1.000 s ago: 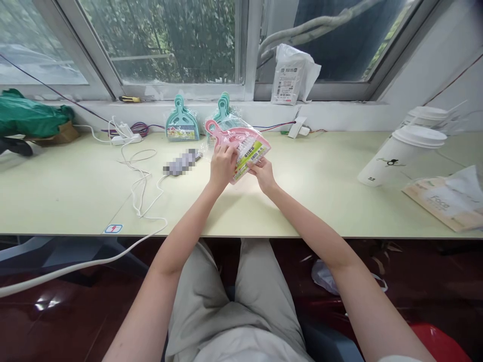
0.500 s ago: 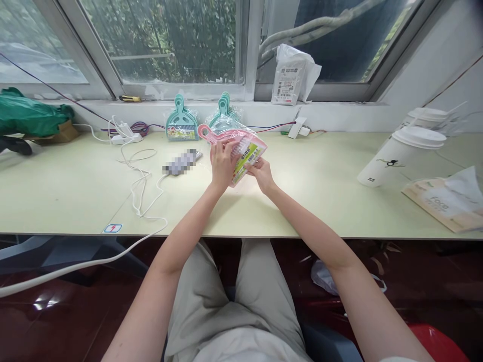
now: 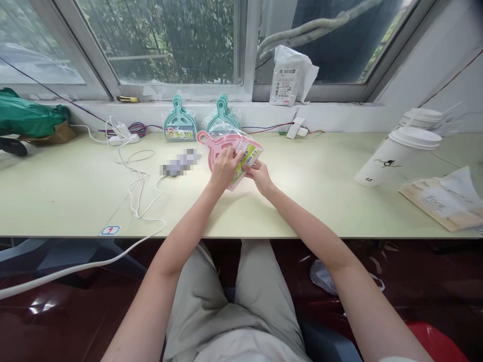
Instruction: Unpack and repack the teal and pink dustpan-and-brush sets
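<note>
A pink mini dustpan set (image 3: 216, 146) in clear plastic wrap, with a green and yellow label, is held just above the desk (image 3: 309, 201). My left hand (image 3: 223, 167) grips its middle from the left. My right hand (image 3: 256, 174) pinches the lower right edge of the wrap by the label. Behind it, against the wall, stand a teal dustpan set (image 3: 179, 122) and a stack of several more teal dustpan sets (image 3: 223, 114) in wrap.
A blurred small object (image 3: 180, 162) lies left of my hands. White cables (image 3: 138, 193) and a power strip (image 3: 121, 137) are further left, a green bag (image 3: 26, 115) far left. White lidded cups (image 3: 396, 156) and a tissue pack (image 3: 441, 201) sit at the right. A white packet (image 3: 289, 75) rests on the sill.
Both hands have turned the pink set leftward and lowered it a little; its handle now points further left and the label faces more edge-on.
</note>
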`<state>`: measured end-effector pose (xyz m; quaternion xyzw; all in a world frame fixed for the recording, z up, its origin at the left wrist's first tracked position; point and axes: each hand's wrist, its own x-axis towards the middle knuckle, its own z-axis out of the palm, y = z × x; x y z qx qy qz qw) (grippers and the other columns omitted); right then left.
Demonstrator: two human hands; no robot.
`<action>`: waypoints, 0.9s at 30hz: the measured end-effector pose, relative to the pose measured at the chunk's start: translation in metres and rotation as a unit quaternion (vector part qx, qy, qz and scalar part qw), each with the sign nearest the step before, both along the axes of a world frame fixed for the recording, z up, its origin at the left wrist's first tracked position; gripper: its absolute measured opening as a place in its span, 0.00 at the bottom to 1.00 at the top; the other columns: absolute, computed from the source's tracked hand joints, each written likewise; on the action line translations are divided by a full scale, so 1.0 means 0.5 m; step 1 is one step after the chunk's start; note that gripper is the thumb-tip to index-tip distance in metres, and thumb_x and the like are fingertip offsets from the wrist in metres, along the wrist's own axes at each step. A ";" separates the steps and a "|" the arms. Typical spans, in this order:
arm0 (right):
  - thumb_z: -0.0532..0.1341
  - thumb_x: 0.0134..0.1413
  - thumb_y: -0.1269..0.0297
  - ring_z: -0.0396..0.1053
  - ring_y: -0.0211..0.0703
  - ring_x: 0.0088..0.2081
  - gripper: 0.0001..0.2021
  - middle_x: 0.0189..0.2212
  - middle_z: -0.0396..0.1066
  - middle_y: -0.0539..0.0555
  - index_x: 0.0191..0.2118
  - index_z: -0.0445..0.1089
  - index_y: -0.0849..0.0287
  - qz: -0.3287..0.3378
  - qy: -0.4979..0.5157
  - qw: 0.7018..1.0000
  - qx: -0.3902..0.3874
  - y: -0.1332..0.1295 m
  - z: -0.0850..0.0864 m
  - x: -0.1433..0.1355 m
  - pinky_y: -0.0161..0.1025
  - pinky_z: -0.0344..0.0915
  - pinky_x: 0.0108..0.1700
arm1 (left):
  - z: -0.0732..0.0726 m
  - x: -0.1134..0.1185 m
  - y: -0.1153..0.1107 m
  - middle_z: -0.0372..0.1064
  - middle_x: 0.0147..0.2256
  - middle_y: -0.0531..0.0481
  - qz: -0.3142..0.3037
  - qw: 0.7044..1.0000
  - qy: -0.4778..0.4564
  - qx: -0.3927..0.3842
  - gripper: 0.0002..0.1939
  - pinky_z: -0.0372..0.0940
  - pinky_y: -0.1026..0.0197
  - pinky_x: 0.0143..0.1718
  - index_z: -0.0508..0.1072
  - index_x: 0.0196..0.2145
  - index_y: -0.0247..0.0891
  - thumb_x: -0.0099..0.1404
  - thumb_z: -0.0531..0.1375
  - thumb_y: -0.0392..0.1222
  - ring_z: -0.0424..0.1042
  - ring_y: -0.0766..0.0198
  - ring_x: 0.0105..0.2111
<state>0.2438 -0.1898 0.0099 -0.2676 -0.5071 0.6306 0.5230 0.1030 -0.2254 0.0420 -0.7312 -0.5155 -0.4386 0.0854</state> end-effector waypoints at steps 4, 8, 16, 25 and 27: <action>0.76 0.37 0.59 0.76 0.48 0.43 0.22 0.36 0.78 0.52 0.39 0.71 0.57 -0.009 0.007 1.000 -0.003 0.004 -0.001 0.001 0.53 0.72 0.52 | -0.006 0.004 0.007 0.67 0.43 0.36 -0.006 0.998 0.060 0.008 0.13 0.61 0.48 0.50 0.74 0.42 0.38 0.69 0.50 0.39 0.66 0.47 0.49; 0.76 0.35 0.60 0.76 0.47 0.42 0.22 0.34 0.77 0.51 0.39 0.71 0.57 -0.015 0.013 1.000 -0.007 0.006 0.000 0.003 0.52 0.73 0.52 | -0.011 0.011 0.010 0.66 0.46 0.36 -0.021 0.996 0.086 0.002 0.16 0.60 0.48 0.52 0.73 0.48 0.37 0.68 0.50 0.35 0.65 0.48 0.50; 0.75 0.37 0.62 0.76 0.46 0.41 0.21 0.37 0.77 0.52 0.38 0.70 0.57 -0.023 0.030 0.999 -0.013 0.004 0.006 0.010 0.50 0.73 0.52 | -0.004 0.017 0.006 0.65 0.46 0.39 -0.027 0.999 0.031 0.007 0.17 0.60 0.49 0.53 0.72 0.52 0.41 0.70 0.50 0.38 0.66 0.51 0.49; 0.73 0.38 0.64 0.75 0.43 0.39 0.17 0.34 0.77 0.50 0.37 0.70 0.58 -0.082 0.045 0.995 -0.030 0.014 -0.003 0.008 0.44 0.74 0.48 | -0.002 0.048 -0.015 0.65 0.47 0.33 -0.021 0.982 0.188 -0.016 0.14 0.61 0.46 0.50 0.71 0.47 0.34 0.70 0.48 0.36 0.66 0.45 0.51; 0.73 0.39 0.64 0.75 0.43 0.40 0.17 0.35 0.77 0.51 0.37 0.70 0.58 -0.089 0.058 0.994 -0.025 0.014 -0.003 0.010 0.43 0.74 0.49 | 0.002 0.046 -0.017 0.64 0.49 0.33 0.009 0.976 0.216 -0.010 0.15 0.62 0.47 0.49 0.68 0.49 0.33 0.70 0.48 0.37 0.66 0.46 0.51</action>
